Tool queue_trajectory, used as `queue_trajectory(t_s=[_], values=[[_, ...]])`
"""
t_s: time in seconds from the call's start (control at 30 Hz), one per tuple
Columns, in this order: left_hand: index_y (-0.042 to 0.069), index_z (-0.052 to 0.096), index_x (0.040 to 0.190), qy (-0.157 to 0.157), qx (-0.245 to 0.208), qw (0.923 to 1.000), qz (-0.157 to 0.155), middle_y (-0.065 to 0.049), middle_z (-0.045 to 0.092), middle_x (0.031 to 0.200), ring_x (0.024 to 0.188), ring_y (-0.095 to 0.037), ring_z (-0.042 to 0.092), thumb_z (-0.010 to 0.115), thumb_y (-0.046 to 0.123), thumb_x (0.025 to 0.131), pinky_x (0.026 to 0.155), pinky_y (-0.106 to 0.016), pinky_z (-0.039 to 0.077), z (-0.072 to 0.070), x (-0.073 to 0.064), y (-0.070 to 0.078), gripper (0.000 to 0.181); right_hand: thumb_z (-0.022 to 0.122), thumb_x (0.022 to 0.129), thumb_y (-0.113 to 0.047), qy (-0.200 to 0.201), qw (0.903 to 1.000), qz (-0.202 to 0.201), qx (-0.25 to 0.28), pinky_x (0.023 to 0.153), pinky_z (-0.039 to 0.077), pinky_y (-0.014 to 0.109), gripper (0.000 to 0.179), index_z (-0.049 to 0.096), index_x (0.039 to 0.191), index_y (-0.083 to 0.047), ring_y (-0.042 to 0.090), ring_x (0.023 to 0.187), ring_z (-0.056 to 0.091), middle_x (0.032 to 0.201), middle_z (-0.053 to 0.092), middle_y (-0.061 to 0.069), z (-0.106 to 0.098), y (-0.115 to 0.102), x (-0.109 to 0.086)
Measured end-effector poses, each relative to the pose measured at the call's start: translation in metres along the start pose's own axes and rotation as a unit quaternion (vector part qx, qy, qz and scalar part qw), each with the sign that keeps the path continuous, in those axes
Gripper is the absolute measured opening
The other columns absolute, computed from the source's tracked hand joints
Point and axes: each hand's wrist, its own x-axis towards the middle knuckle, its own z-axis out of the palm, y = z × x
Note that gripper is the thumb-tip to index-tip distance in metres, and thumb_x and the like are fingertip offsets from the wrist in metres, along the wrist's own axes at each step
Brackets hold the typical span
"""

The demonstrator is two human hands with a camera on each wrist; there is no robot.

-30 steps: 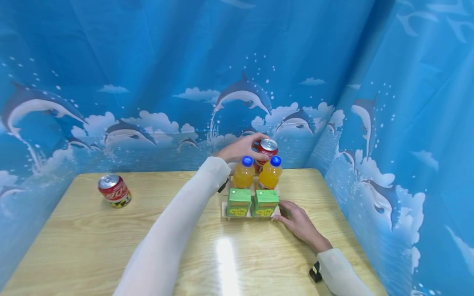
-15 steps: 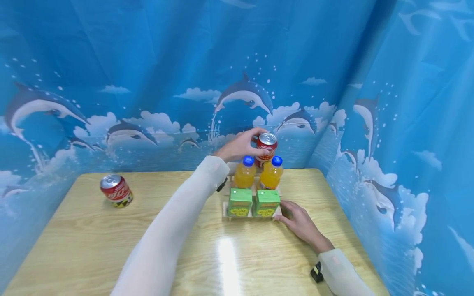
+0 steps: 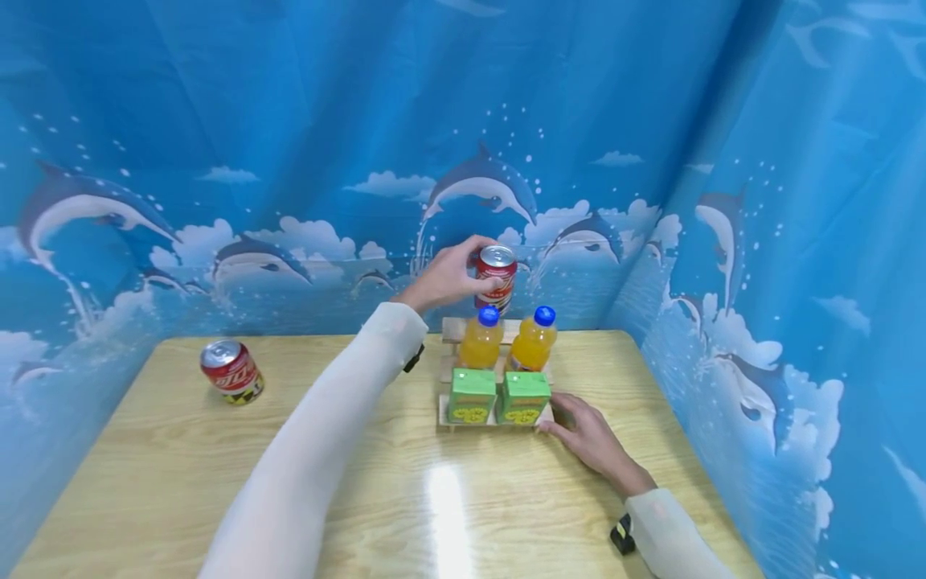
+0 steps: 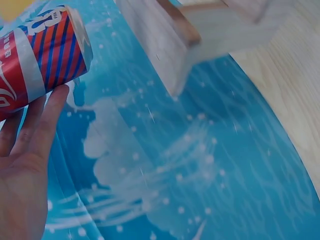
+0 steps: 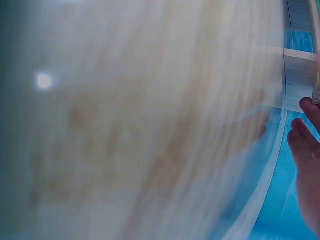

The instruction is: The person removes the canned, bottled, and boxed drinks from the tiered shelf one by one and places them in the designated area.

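Observation:
My left hand (image 3: 450,277) grips a red soda can (image 3: 497,281) behind the top tier of a small wooden tiered rack (image 3: 454,330). In the left wrist view the can (image 4: 47,57) lies against the fingers, apart from the blurred wooden rack (image 4: 155,45). Two orange juice bottles (image 3: 481,346) with blue caps stand on the middle tier, and two green juice boxes (image 3: 473,396) on the front one. My right hand (image 3: 589,438) holds the rack's front right corner, thumb at the front edge. The right wrist view catches only part of that hand (image 5: 307,165).
Another red soda can (image 3: 232,372) stands on the left of the wooden table (image 3: 347,498). A blue dolphin-print curtain (image 3: 325,161) hangs along the back and right side of the table.
My left hand has moved the can up and to the left, off the right part of the rack's top tier. The right hand stays at the rack's corner.

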Motion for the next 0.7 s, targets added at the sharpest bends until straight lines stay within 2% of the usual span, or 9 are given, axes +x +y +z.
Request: queue_trajectory(t_s=[0.23,0.7], values=[[0.023,0.050,0.156,0.016,0.008,0.9997,-0.019,-0.003,0.063,0.149,0.135,-0.025,0.062,0.080,0.035,0.100,0.114,-0.053,0.057,-0.018,-0.012,-0.005,0.065,0.082,0.098,-0.034,-0.005,0.9999,0.011,-0.001,0.120,0.047,0.065,0.062,0.064,0.149,-0.004,0.044,0.142,0.060,0.152,0.065,0.020,0.000,-0.002,0.000],[0.019,0.050,0.156,0.060,0.023,0.9972,-0.039,-0.008,0.065,0.148,0.132,-0.030,0.064,0.080,0.033,0.099,0.111,-0.056,0.058,-0.042,-0.040,-0.023,0.066,0.081,0.098,-0.036,-0.008,0.9999,0.013,0.000,0.120,0.047,0.065,0.064,0.063,0.150,-0.004,0.044,0.143,0.059,0.153,0.064,0.020,0.000,0.000,0.000]])
